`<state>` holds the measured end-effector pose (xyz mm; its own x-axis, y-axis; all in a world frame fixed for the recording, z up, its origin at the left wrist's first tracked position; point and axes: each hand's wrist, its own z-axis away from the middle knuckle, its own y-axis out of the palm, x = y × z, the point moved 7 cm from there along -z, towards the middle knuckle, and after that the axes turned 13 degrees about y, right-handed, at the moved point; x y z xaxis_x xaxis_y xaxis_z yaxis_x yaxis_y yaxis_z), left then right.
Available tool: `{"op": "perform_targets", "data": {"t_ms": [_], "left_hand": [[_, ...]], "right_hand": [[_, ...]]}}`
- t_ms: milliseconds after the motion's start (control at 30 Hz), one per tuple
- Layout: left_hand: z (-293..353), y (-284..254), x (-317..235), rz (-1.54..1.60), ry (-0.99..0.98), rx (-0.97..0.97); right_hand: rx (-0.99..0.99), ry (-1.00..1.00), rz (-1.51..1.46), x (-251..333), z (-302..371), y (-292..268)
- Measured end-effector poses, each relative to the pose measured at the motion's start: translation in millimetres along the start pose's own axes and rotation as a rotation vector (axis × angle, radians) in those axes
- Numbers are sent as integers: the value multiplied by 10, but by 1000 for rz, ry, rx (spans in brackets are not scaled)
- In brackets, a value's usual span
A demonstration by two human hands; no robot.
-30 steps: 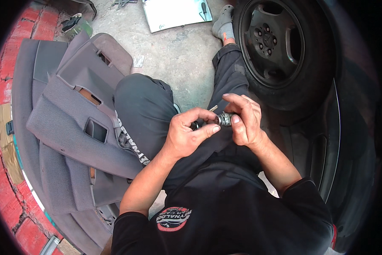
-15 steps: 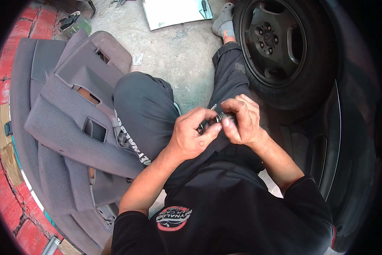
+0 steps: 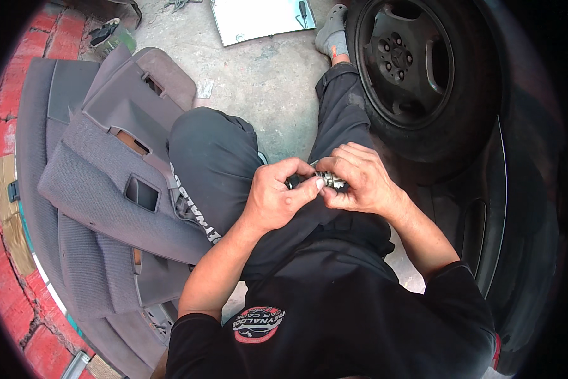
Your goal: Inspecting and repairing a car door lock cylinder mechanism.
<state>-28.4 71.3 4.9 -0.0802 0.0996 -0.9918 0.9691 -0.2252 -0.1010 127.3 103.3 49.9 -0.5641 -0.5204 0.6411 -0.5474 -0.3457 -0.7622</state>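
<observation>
The left hand (image 3: pixel 274 197) pinches one end of a small metal cylinder (image 3: pixel 331 180) between thumb and forefinger, while the right hand (image 3: pixel 363 182) closes on it from 3 o'clock, fingers curled over it and thumb below. The cylinder sits above the person's lap, partly hidden by the fingers. Reckoned from it, a tyre with a dark wheel rim (image 3: pixel 401 60) stands at 1 o'clock, and a grey shoe (image 3: pixel 331 39) at 12. At 11 o'clock a white board (image 3: pixel 252 20) bearing a dark-handled screwdriver (image 3: pixel 303 9) lies on the concrete floor (image 3: pixel 259 76). Overlapping grey trim panels (image 3: pixel 101 170) fill 9 o'clock, beside a red brick wall (image 3: pixel 6 278).
</observation>
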Motion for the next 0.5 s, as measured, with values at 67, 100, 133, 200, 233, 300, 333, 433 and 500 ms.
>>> {"op": "perform_targets", "data": {"t_ms": [67,100,133,200,233,300,333,433,500], "left_hand": [[-7,-10,98,99,-18,-40],[-15,-26,105,99,-19,-41],[8,1,195,206,-162,-10],[21,61,227,337,-322,20],[19,70,220,337,-323,18],[12,73,211,326,-316,8],[13,86,218,326,-315,7],[21,72,219,259,-275,-13],[-1,-38,130,103,-130,-84]], "right_hand": [[53,32,-48,-16,5,33],[146,174,-221,-103,15,90],[240,315,-394,-179,40,158],[293,403,-529,-222,71,177],[346,490,-665,-258,103,214],[342,497,-751,-284,156,243],[397,635,-918,-339,205,300],[456,805,-1246,-396,281,449],[462,833,-1405,-395,272,481]]}}
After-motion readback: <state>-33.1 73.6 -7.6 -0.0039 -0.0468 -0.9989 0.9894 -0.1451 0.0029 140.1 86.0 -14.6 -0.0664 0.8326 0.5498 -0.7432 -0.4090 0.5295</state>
